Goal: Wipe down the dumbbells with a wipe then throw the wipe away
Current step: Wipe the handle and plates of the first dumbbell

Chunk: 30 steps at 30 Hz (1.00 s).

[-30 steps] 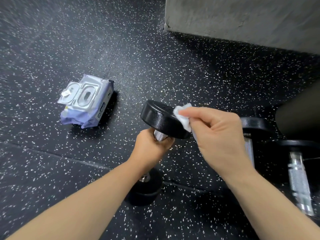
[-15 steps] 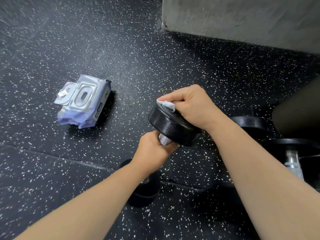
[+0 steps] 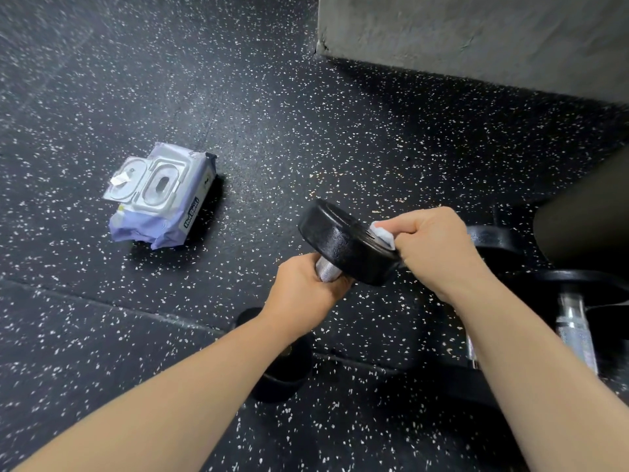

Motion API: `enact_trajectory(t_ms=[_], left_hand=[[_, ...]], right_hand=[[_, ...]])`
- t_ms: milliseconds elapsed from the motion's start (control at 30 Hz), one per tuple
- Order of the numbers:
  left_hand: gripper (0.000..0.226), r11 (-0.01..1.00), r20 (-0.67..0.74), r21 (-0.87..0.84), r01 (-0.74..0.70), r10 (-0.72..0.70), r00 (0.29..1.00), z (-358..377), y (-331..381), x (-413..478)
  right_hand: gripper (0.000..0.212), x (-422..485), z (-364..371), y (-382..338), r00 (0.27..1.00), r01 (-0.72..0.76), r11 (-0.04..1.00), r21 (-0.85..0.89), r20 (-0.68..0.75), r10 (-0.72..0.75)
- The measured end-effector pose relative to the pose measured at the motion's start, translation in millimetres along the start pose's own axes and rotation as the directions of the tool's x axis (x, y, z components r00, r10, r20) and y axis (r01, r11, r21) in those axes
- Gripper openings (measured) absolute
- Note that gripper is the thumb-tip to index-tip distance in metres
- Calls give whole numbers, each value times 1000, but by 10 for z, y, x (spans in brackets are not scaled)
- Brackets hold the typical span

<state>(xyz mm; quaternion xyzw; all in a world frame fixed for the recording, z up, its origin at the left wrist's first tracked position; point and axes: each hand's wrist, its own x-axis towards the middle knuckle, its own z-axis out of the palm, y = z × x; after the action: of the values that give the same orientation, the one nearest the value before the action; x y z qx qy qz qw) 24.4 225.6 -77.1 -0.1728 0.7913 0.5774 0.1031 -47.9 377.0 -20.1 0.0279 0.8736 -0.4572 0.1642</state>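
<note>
A black dumbbell [image 3: 343, 245] is held tilted above the floor, its upper head facing me. My left hand [image 3: 303, 291] grips its knurled metal handle just below that head. The lower head [image 3: 282, 373] shows beneath my left forearm. My right hand [image 3: 435, 250] presses a white wipe [image 3: 383, 235] against the right rim of the upper head. Most of the wipe is hidden in my fingers. Two more dumbbells lie on the floor at the right: one [image 3: 575, 321] with a bright metal handle, the other [image 3: 490, 238] mostly hidden behind my right arm.
A purple pack of wipes [image 3: 161, 197] lies on the speckled black rubber floor [image 3: 306, 131] at the left, lid flipped open. A grey concrete block [image 3: 476, 35] fills the top right. A dark rounded shape [image 3: 589, 216] sits at the right edge.
My right hand slid the wipe from the top of the dumbbell head round to its right rim. The dumbbell tilted a little further left.
</note>
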Motion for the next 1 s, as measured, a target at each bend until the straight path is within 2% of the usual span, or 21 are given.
enact_trajectory(t_ms=[67,167,267,433,567,800,900,1000], left_hand=[[45,1000,-10,-4,24,-24,1000,9,-7,14],[42,998,-47,-29,50,-51,998,21,-11,50],[36,997,-91,-52,49,-53,994,22,-12,80],[34,992,-114,-104,72,-83,990,-9,-17,105],[36,989,-152,-102,105,-120,981,-29,-16,128],[33,981,-132,-146,125,-145,981,-103,-46,210],[33,978,-87,-152,145,-160,983,-153,-67,258],[32,975,-14,-141,170,-174,985,-209,-95,340]], right_hand=[[27,-102,-20,-27,999,-3,1000,-18,-33,3],[30,-258,-33,-65,997,-4,997,-82,-82,-3],[17,-415,-50,-176,995,63,995,-73,-79,-69],[26,-469,78,-245,980,134,987,-86,-137,-145],[14,-227,221,-134,983,78,997,-26,-166,-81],[20,-23,371,-149,985,4,994,105,-171,14],[21,78,449,-75,987,-57,988,145,-141,78],[20,131,584,53,973,-183,948,261,-91,213]])
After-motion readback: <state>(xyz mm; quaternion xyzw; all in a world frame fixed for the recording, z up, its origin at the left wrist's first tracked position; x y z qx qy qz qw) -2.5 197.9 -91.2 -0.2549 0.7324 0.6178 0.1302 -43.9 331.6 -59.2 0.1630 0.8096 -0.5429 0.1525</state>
